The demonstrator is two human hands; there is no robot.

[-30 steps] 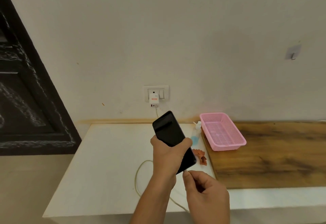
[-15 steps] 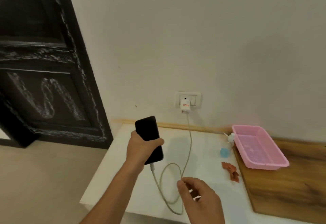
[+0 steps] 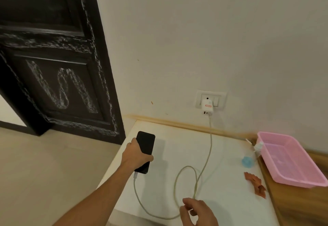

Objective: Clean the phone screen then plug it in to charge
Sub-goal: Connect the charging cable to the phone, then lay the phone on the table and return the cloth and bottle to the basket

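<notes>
My left hand (image 3: 137,156) grips a black phone (image 3: 145,150) with a dark screen, low over the left part of the white table (image 3: 221,181). A white cable (image 3: 204,163) is plugged into the phone's bottom end, loops across the table and rises to a white charger (image 3: 207,106) in the wall socket (image 3: 211,99). My right hand (image 3: 197,211) hovers near the table's front edge, right by the cable loop, fingers loosely curled and apart, holding nothing.
A small blue spray bottle (image 3: 248,160) lies beside a pink basket (image 3: 291,161) that rests on a wooden board (image 3: 305,206) at the right. A crumpled orange-brown cloth (image 3: 255,184) lies near them. A dark door (image 3: 53,62) stands at the left.
The cable end went into the phone and my right hand let it go. My left hand carried the phone left and lower toward the table. The view swung left.
</notes>
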